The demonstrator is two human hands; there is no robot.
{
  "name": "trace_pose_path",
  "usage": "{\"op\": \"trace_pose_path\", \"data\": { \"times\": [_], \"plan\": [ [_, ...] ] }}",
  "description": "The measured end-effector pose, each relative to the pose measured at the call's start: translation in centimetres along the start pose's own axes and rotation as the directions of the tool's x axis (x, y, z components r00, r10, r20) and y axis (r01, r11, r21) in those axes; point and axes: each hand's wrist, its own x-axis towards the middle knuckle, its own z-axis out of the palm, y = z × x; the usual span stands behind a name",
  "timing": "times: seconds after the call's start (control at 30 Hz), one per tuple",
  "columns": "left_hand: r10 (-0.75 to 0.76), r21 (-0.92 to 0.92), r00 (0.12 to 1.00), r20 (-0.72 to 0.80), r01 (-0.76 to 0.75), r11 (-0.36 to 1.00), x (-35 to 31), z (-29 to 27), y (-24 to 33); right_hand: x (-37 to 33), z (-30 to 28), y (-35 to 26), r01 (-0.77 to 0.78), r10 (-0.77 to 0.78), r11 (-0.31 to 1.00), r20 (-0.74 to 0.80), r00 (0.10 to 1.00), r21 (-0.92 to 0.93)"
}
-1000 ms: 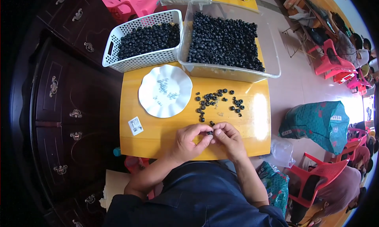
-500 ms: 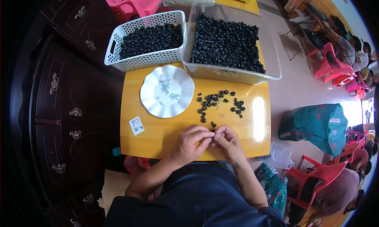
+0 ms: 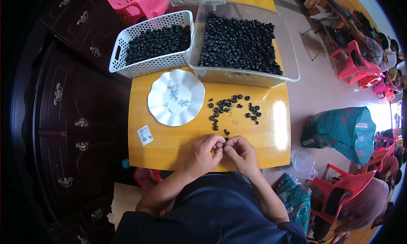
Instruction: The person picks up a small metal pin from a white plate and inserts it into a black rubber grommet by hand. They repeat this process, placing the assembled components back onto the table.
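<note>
Close to the table's front edge, my left hand [image 3: 206, 152] and my right hand [image 3: 243, 155] meet fingertip to fingertip. Both are closed in a pinch around a small black part [image 3: 225, 144], mostly hidden by the fingers. Just beyond the fingertips lie a few tiny black pieces [image 3: 227, 132]. Farther off, small round black ring-shaped parts [image 3: 222, 103] are scattered on the yellow table [image 3: 169, 155]. Among them are tiny clear bits [image 3: 235, 122]. To the left, a white wavy-edged plate [image 3: 157, 112] carries small heaps of similar clear pieces [image 3: 174, 92].
At the back stand a white perforated basket [image 3: 154, 61] and a large clear tub [image 3: 241, 77], both holding many black parts. A white label [image 3: 145, 135] lies at the left. Dark drawers [image 3: 93, 116] flank the table's left side; a teal sack [image 3: 337, 131] and red chair [image 3: 345, 189] are at the right.
My hands have shifted slightly left in the picture, still pinched together at the small black part. The whole view has moved a little; the table's contents look the same.
</note>
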Motion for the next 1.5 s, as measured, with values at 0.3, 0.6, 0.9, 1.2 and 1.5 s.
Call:
{"op": "trace_pose_path", "data": {
  "times": [0.3,0.6,0.9,1.2,1.5],
  "plan": [
    [0.045,0.042,0.999,0.013,-0.046,0.998,0.3,-0.3,0.1,0.2,-0.2,0.0,0.012,-0.012,0.998,0.000,1.000,-0.055],
    [-0.009,0.034,0.999,0.034,0.008,0.999,0.4,0.3,0.3,0.2,-0.5,0.2,-0.011,0.010,0.998,-0.026,1.000,-0.066],
    [0.046,0.193,0.999,-0.027,-0.040,0.980,1.0,-0.4,-0.8,0.2,-2.4,-0.5,-0.006,0.002,1.000,-0.145,0.989,-0.029],
    [0.266,0.510,0.964,0.025,-0.241,0.826,2.4,0.0,-1.6,0.2,-3.5,-2.0,0.066,-0.042,0.993,-0.223,0.974,0.099],
    [0.281,0.472,0.956,0.080,-0.284,0.835,5.0,-0.5,0.1,-0.3,-3.7,-2.7,0.077,-0.044,0.990,-0.272,0.961,0.114]
  ]
}}
